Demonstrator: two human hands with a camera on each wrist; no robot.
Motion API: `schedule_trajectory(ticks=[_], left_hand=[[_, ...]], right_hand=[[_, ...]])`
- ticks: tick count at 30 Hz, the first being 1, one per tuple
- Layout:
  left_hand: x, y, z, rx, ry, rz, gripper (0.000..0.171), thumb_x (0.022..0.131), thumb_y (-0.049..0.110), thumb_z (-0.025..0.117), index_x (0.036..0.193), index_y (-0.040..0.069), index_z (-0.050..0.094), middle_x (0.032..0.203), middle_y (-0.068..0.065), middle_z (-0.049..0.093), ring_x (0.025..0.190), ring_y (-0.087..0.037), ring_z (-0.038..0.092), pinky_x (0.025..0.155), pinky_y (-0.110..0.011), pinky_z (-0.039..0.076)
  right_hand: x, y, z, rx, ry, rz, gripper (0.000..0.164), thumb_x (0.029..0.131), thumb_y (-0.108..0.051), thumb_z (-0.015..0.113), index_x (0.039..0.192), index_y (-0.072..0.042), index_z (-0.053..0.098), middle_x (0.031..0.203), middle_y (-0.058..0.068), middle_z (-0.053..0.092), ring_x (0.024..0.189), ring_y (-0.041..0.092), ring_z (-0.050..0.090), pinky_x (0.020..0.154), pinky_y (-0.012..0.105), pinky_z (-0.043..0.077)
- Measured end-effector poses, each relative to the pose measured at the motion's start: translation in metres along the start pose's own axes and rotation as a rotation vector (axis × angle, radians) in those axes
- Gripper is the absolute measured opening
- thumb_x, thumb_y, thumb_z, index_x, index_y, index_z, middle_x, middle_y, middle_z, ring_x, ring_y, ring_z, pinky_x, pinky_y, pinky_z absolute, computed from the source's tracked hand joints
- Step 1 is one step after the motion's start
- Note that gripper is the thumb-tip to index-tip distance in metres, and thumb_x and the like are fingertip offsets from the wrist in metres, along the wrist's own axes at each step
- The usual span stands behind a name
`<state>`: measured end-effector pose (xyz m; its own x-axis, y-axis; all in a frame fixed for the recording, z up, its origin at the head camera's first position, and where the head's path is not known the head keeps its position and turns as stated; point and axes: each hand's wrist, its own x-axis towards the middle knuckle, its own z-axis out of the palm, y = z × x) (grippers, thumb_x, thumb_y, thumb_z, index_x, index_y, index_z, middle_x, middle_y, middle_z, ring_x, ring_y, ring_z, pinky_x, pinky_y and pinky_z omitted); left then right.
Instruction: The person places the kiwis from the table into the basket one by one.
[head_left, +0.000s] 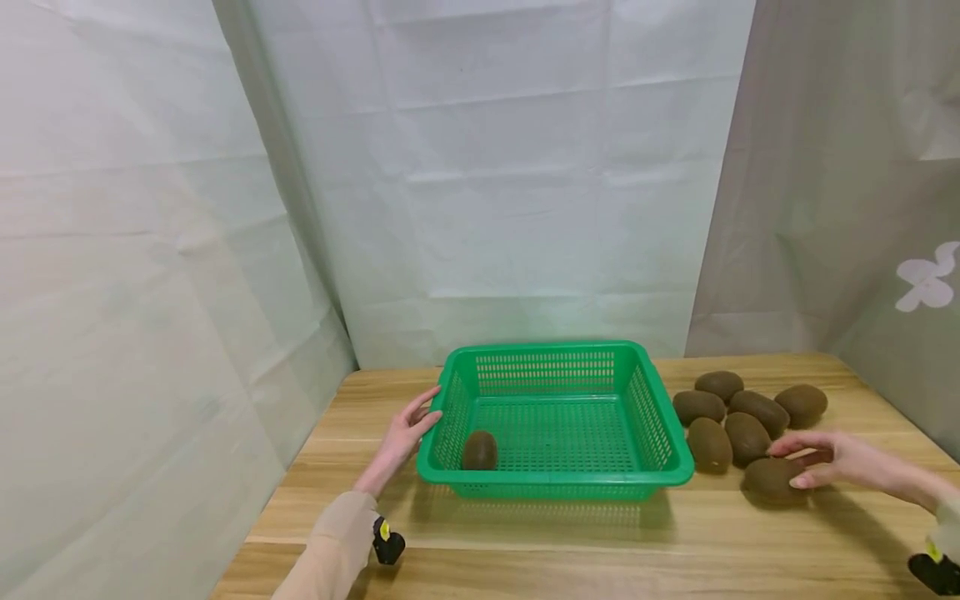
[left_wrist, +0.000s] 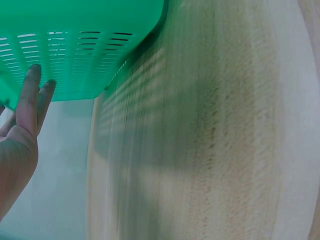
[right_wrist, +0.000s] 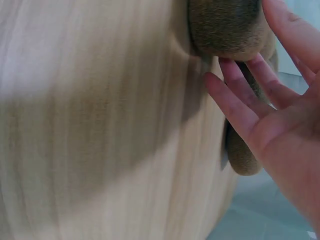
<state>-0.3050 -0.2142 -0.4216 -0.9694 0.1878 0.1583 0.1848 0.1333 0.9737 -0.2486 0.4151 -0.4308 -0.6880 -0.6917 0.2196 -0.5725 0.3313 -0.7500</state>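
My left hand [head_left: 407, 431] rests against the left side of a green plastic basket [head_left: 555, 478], fingers fairly straight. In the left wrist view, two of its fingertips [left_wrist: 33, 70] touch the slotted outer wall. One brown, fuzzy kiwi [head_left: 480, 451] lies inside the basket, near its front left corner. On the right, my right hand [head_left: 836, 462] holds the nearest kiwi [head_left: 768, 482] of a group, thumb on the near side and fingers on the far side. The right wrist view shows that kiwi [right_wrist: 225, 27] between thumb and fingers, close over the wood.
Several more kiwis, among them one [head_left: 708, 446] beside the basket's right wall and one [head_left: 801, 405] farthest right, lie together on the wooden table [head_left: 525, 575]. White sheeting [head_left: 525, 208] hangs behind the table and along both sides.
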Motion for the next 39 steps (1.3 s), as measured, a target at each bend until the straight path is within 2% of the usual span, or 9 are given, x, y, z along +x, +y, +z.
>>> schedule_trajectory(ticks=[4, 8, 15, 21, 24, 27, 30, 35, 39], left_hand=[[0.001, -0.004, 0.0, 0.019, 0.013, 0.01, 0.051, 0.091, 0.02, 0.058, 0.137, 0.012, 0.041, 0.118, -0.02, 0.054, 0.051, -0.006, 0.048, 0.039, -0.02, 0.025], [0.001, -0.003, 0.001, 0.011, 0.017, -0.007, 0.049, 0.09, 0.019, 0.058, 0.137, 0.013, 0.042, 0.118, -0.02, 0.054, 0.049, -0.006, 0.046, 0.038, -0.02, 0.025], [-0.007, 0.018, 0.004, 0.012, -0.034, -0.002, 0.05, 0.093, 0.012, 0.053, 0.139, 0.002, 0.034, 0.119, -0.026, 0.05, 0.041, -0.011, 0.031, 0.039, -0.021, 0.026], [-0.011, 0.026, 0.005, 0.016, -0.04, -0.012, 0.049, 0.094, 0.009, 0.051, 0.139, 0.002, 0.033, 0.119, -0.027, 0.05, 0.043, -0.012, 0.033, 0.04, -0.02, 0.027], [-0.012, 0.027, 0.005, 0.018, -0.041, -0.007, 0.049, 0.094, 0.01, 0.051, 0.139, 0.001, 0.033, 0.119, -0.027, 0.05, 0.044, -0.01, 0.036, 0.042, -0.022, 0.027], [-0.012, 0.026, 0.005, 0.016, -0.043, -0.004, 0.05, 0.094, 0.01, 0.051, 0.139, 0.001, 0.033, 0.118, -0.026, 0.051, 0.046, -0.009, 0.041, 0.043, -0.024, 0.026], [-0.011, 0.024, 0.003, 0.0, -0.048, -0.007, 0.05, 0.094, 0.01, 0.051, 0.139, 0.002, 0.033, 0.119, -0.026, 0.05, 0.05, -0.008, 0.046, 0.042, -0.024, 0.027], [-0.005, 0.01, 0.001, -0.01, -0.035, -0.006, 0.051, 0.093, 0.014, 0.054, 0.139, 0.005, 0.036, 0.119, -0.024, 0.051, 0.042, -0.01, 0.036, 0.039, -0.02, 0.026], [-0.001, 0.0, 0.0, 0.016, -0.008, 0.002, 0.05, 0.092, 0.019, 0.056, 0.138, 0.01, 0.039, 0.119, -0.021, 0.053, 0.043, -0.009, 0.035, 0.04, -0.021, 0.025]], right_hand=[[-0.002, 0.005, 0.002, -0.047, 0.012, -0.038, 0.044, 0.077, 0.01, 0.065, 0.118, -0.007, 0.057, 0.113, -0.008, 0.057, 0.101, 0.0, 0.05, 0.075, 0.019, 0.043], [-0.001, 0.005, 0.004, -0.061, 0.017, -0.05, 0.045, 0.077, 0.01, 0.065, 0.118, -0.006, 0.056, 0.113, -0.007, 0.057, 0.102, 0.0, 0.048, 0.076, 0.018, 0.041], [-0.001, 0.001, 0.006, -0.034, 0.004, -0.017, 0.045, 0.078, 0.01, 0.063, 0.12, -0.007, 0.055, 0.115, -0.008, 0.056, 0.104, -0.001, 0.046, 0.077, 0.018, 0.04], [-0.002, -0.001, 0.008, -0.077, 0.039, 0.028, 0.043, 0.077, 0.006, 0.066, 0.117, -0.01, 0.058, 0.113, -0.014, 0.056, 0.1, -0.003, 0.047, 0.072, 0.019, 0.042], [0.0, 0.0, 0.006, -0.083, 0.029, 0.006, 0.044, 0.076, 0.007, 0.067, 0.116, -0.01, 0.06, 0.111, -0.012, 0.058, 0.099, -0.001, 0.049, 0.072, 0.019, 0.042], [0.004, -0.002, 0.001, -0.055, -0.003, -0.017, 0.044, 0.076, 0.01, 0.065, 0.116, -0.009, 0.06, 0.111, -0.009, 0.059, 0.1, 0.0, 0.05, 0.074, 0.018, 0.042], [0.009, -0.01, -0.006, -0.033, -0.027, 0.015, 0.043, 0.078, 0.009, 0.064, 0.117, -0.009, 0.06, 0.112, -0.01, 0.059, 0.101, -0.001, 0.048, 0.074, 0.019, 0.041], [0.021, -0.028, -0.017, -0.022, -0.046, 0.07, 0.038, 0.081, 0.006, 0.063, 0.117, -0.006, 0.059, 0.113, -0.01, 0.059, 0.1, -0.001, 0.048, 0.072, 0.022, 0.044], [0.035, -0.045, -0.026, -0.007, -0.07, 0.086, 0.036, 0.082, 0.004, 0.062, 0.118, -0.003, 0.058, 0.114, -0.009, 0.058, 0.102, 0.0, 0.048, 0.074, 0.023, 0.044]])
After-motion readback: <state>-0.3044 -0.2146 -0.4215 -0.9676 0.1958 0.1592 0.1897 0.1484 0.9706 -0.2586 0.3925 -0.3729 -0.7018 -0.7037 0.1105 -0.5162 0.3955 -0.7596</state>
